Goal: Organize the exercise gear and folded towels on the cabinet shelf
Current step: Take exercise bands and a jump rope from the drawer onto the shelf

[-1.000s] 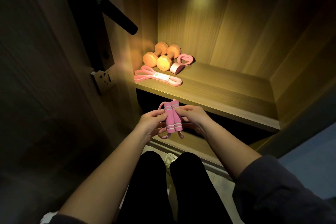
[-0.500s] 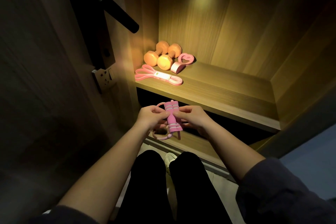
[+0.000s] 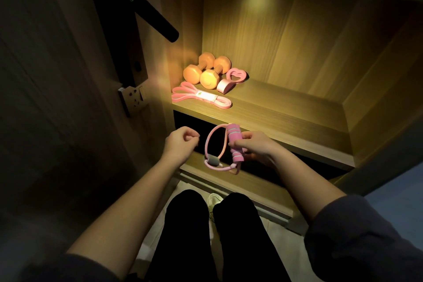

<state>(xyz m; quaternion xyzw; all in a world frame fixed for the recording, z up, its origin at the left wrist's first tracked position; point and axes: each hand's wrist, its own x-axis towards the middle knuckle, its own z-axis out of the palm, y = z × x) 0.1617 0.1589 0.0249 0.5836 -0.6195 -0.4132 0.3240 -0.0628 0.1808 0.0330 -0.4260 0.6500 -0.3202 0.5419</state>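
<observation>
Two hands are up in front of the cabinet, just below the lit shelf's front edge. Right hand (image 3: 250, 146): fingers and thumb wrapped round the two pink foam handles of the jump rope (image 3: 235, 142), which are held side by side and roughly upright. The pink cord loops out at 9 o'clock from the handles and is gathered in a grey clip (image 3: 214, 160) at about 7 o'clock. Left hand (image 3: 180, 143): at 9 o'clock of the cord loop, not touching it, fingers curled in against the thumb, nothing seen in it. Shelf (image 3: 286, 119): at 12 o'clock from the hands, under warm light. Far left corner holds the orange dumbbells (image 3: 209, 78), a pair lying side by side. A pink heart-shaped grip ring (image 3: 235, 75) sits just beside them at 3 o'clock. A flat pink resistance band (image 3: 201, 98) in a paper sleeve lies at their 6 o'clock, near the shelf's front edge. Open door (image 3: 57, 75) stands at 10 o'clock and carries a black lever handle (image 3: 155, 19).
</observation>
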